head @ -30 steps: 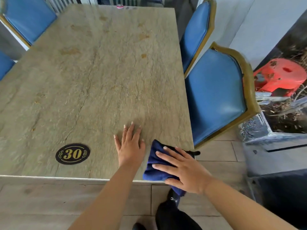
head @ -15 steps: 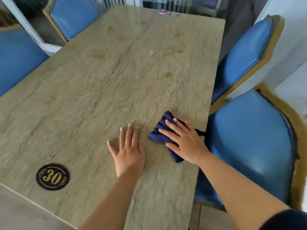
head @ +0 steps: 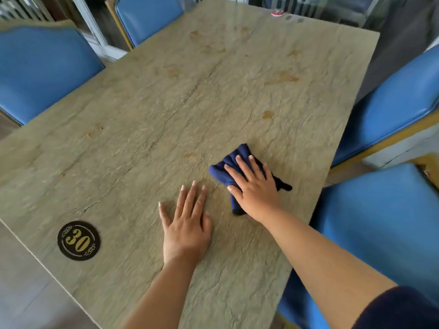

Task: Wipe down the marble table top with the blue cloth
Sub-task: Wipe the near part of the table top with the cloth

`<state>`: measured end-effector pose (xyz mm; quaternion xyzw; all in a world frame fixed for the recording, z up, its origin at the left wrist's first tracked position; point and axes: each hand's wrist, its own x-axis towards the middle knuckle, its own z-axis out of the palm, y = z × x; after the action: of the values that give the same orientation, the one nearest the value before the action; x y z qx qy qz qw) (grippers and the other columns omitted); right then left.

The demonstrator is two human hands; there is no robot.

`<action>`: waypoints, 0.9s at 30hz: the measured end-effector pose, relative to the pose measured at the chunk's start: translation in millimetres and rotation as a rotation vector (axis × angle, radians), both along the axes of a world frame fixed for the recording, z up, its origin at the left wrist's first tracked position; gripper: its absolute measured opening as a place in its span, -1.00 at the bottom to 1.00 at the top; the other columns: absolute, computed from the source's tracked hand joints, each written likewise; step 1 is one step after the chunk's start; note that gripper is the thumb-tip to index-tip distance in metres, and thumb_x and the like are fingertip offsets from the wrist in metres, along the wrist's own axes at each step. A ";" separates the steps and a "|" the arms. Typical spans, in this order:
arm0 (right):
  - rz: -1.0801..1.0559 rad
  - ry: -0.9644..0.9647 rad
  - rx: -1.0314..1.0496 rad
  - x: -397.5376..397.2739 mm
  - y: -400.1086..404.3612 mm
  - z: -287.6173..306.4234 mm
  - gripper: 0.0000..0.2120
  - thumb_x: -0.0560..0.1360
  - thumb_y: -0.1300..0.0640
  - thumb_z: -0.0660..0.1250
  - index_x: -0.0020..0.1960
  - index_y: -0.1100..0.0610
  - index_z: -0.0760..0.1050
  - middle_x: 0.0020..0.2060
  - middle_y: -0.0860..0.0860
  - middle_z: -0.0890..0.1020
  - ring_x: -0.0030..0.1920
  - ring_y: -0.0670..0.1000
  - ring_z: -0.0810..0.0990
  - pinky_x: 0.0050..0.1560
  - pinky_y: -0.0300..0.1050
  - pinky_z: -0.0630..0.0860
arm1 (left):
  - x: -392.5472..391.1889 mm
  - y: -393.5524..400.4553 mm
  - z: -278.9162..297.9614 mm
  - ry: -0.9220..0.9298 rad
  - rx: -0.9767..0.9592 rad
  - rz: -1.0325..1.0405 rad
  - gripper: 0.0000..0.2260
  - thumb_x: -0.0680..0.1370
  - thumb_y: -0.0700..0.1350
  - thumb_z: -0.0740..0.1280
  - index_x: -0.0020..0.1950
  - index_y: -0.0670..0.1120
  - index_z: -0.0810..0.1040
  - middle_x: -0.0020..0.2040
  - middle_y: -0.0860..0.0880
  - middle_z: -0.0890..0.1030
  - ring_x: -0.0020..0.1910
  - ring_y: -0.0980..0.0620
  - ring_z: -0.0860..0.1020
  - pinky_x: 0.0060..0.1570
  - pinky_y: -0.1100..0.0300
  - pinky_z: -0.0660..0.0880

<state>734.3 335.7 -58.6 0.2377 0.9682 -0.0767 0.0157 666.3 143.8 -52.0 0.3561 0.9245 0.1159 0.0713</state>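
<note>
The right hand lay flat with straight fingers pressing the bunched blue cloth onto the tabletop, right of frame centre. The cloth's long axis ran from upper left to lower right, near the tabletop's right edge. The left hand rested open and flat just beside it, holding nothing. Stained marble stretched wide toward the upper frame and the left, so the room for wiping probably lay that way; blue chairs flanked the right edge.

I see four blue chairs around me, a black "30" badge, and a small red cap at the far edge.
</note>
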 end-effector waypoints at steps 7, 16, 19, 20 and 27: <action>0.105 -0.012 -0.178 65.7 -28.7 15.5 -0.42 0.53 -0.28 -0.09 0.51 -0.17 0.08 0.55 -0.05 0.02 0.54 0.09 -0.08 0.48 0.14 -0.05 | -1.4 -1.2 0.2 -0.039 0.004 -0.014 -0.51 0.62 0.08 -0.07 0.55 0.23 -0.08 0.57 0.26 -0.13 0.51 0.23 -0.27 0.46 -0.22 -0.29; -0.226 -0.179 -0.200 70.5 71.3 42.5 -0.44 0.63 -0.08 0.07 0.55 -0.12 -0.09 0.56 -0.04 -0.15 0.53 0.19 -0.18 0.49 0.12 0.04 | 87.0 76.1 5.8 -0.017 0.155 -0.232 -0.40 0.54 0.19 0.07 0.54 -0.03 0.21 0.59 -0.12 0.05 0.57 -0.09 -0.09 0.51 -0.18 -0.13; -0.243 -0.311 -0.237 50.2 104.5 45.0 -0.42 0.63 -0.11 0.02 0.54 -0.14 -0.20 0.53 -0.01 -0.27 0.51 0.23 -0.28 0.49 0.17 -0.04 | 74.8 98.8 -7.5 0.116 -0.008 -0.168 -0.35 0.50 0.36 0.01 0.56 0.14 0.10 0.60 -0.05 0.00 0.57 -0.13 -0.15 0.47 -0.27 -0.20; -0.214 -0.341 -0.233 43.4 114.3 45.2 -0.43 0.64 -0.10 0.00 0.54 -0.14 -0.23 0.53 0.00 -0.30 0.50 0.23 -0.30 0.49 0.17 -0.08 | 61.7 103.7 -8.1 0.132 -0.039 -0.118 -0.34 0.49 0.38 -0.01 0.55 0.19 0.08 0.60 -0.03 0.00 0.57 -0.14 -0.14 0.46 -0.29 -0.19; -0.029 -0.522 -0.267 25.4 146.9 41.6 -0.36 0.64 -0.12 -0.02 0.48 -0.14 -0.43 0.44 0.01 -0.50 0.46 0.16 -0.44 0.44 0.20 -0.28 | 33.8 131.4 5.4 -0.003 -0.145 0.272 -0.37 0.48 0.40 -0.17 0.54 0.27 -0.09 0.60 0.01 -0.13 0.56 -0.10 -0.23 0.47 -0.24 -0.21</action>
<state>759.7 482.6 -17.0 0.2588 0.9093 -0.1401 0.2941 700.1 275.2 -46.6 0.2214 0.9700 0.0581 0.0820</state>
